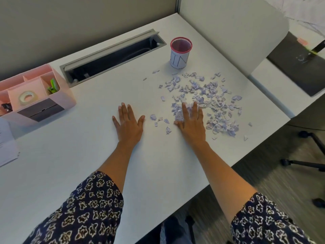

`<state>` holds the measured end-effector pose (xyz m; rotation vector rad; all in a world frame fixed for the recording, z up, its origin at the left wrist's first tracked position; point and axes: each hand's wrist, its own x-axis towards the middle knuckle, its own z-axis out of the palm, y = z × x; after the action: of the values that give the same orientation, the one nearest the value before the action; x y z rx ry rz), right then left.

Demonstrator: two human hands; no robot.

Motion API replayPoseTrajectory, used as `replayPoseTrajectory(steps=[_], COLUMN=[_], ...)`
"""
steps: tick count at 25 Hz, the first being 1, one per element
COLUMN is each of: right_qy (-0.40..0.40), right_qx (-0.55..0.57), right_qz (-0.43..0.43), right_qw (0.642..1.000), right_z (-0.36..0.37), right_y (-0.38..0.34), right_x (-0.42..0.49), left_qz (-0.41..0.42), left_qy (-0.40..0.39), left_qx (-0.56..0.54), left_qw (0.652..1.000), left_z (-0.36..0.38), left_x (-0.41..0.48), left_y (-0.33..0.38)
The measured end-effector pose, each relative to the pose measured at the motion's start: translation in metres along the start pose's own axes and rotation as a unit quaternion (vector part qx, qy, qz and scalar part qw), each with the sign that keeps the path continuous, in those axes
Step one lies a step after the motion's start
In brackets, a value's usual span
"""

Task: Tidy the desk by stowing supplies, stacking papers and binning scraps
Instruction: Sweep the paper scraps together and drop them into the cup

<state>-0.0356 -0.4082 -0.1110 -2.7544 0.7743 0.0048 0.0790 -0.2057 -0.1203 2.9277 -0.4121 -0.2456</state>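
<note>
The left edge cuts off the paper stack (pixel 7 147) and pink organizer (pixel 67 101).

Lilac-and-white paper scraps (pixel 211 92) lie strewn across a white desk (pixel 88 155) in front of a white-wrapped cup (pixel 180 52) with a red mesh rim and black lettering. Far left of the cup, a pale pink organiser (pixel 66 101) holds a lime-green item (pixel 52 86). The sleeves (pixel 84 208) are navy with a white floral print.

A white desk (pixel 158 164) meets grey partition panels (pixel 70 23); grey carpet (pixel 281 184) and a chair's black wheeled legs (pixel 302 163) lie right.
</note>
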Motion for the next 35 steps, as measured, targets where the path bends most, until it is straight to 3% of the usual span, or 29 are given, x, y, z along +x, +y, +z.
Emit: replayPoseTrajectory(steps=[4,12,18,20,23,27,35], right_qy=[-0.011,0.065,0.066,0.073,0.051,0.030,0.028], right_qx=[0.043,0.047,0.074,0.157,0.306,0.419,0.427], right_qz=[0.005,0.000,0.033,0.096,0.206,0.227,0.151], right_qw=[0.999,0.997,0.995,0.980,0.928,0.879,0.891], right_z=[-0.004,-0.010,-0.019,-0.030,-0.051,-0.078,-0.141], right_y=[0.001,0.006,0.003,0.000,-0.002,-0.002,-0.015], right_x=[0.000,0.014,0.029,0.033,0.043,0.077,0.197], left_qz=[0.007,0.026,0.023,0.023,0.022,0.003,-0.019], left_qy=[0.004,0.052,0.057,0.057,0.061,0.071,0.077], left_qx=[-0.023,-0.005,-0.008,-0.011,-0.023,-0.041,-0.044], left_qw=[1.000,0.998,0.998,0.998,0.998,0.997,0.996], left_z=[-0.002,0.005,0.006,0.005,0.005,0.004,0.002], left_x=[0.031,0.050,0.051,0.051,0.050,0.052,0.053], left_y=[0.012,0.006,0.010,0.010,0.010,0.009,0.012])
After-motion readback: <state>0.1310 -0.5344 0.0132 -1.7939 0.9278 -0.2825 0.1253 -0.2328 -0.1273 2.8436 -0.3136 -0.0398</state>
